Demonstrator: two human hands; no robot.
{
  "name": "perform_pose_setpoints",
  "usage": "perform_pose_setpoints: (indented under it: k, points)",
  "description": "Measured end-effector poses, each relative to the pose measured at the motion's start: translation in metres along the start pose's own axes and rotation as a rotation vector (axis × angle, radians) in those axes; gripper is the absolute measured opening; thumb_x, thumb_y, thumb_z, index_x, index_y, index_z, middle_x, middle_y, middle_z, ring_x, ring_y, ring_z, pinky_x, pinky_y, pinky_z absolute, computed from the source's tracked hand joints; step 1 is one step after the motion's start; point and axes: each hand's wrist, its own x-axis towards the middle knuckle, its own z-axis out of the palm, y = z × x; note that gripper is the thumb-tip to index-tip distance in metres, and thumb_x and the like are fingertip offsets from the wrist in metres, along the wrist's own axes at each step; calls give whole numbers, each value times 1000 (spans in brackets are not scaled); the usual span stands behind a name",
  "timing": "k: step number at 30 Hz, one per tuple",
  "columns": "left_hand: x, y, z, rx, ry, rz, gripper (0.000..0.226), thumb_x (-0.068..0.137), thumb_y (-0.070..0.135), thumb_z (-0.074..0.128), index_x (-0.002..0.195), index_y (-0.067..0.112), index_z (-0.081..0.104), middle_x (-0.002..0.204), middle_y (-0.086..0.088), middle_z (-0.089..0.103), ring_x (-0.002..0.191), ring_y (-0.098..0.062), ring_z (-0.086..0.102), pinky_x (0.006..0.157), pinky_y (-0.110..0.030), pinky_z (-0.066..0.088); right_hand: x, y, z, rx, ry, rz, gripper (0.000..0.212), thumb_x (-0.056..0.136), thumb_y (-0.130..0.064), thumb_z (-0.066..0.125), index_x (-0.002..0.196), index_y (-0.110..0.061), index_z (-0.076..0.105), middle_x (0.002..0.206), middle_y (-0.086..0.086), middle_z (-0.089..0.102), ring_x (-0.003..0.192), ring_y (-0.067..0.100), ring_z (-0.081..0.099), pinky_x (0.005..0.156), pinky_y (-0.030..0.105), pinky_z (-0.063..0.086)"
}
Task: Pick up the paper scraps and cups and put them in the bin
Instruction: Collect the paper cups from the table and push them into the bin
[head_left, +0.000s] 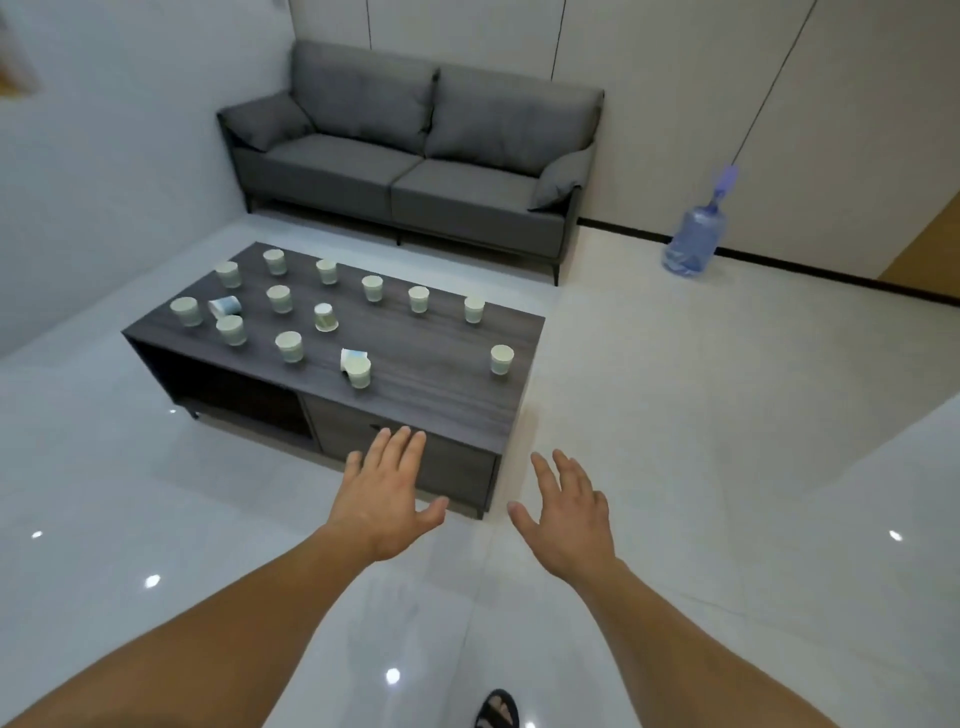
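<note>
Nothing is looking binned yet: the left hand (387, 499) and right hand (563, 512) are hovering empty with fingers spread, while the paper cups (288, 346) are all sitting on the coffee table (441, 384) at eleven o'clock, with no bin or scraps showing.

A grey sofa (410, 150) stands against pale walls (649, 104) on a glossy white floor (701, 415).

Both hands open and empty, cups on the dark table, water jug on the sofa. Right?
No. The head view shows the water jug standing on the floor beside the sofa, not on it. The rest holds.
</note>
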Motion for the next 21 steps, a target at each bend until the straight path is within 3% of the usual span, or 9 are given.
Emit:
perform_pose_setpoints:
  k: [9,21]
  points:
    - [110,-50,-1,4,-57,-109,91,85,73,29,152,22,-4,161,1,-2,148,-20,-6,119,-49,9,148,-26,-2,-2,-35,-81,74,92,-65,35,153,-34,6,162,-1,7,149,24,7,116,47,20]
    - [306,-134,2,-122,-103,26,91,84,69,35,152,22,-3,161,4,0,147,-16,-4,119,-45,10,321,-63,8,-66,-80,71,75,92,-63,38,153,-34,7,163,-2,3,149,24,3,115,45,24]
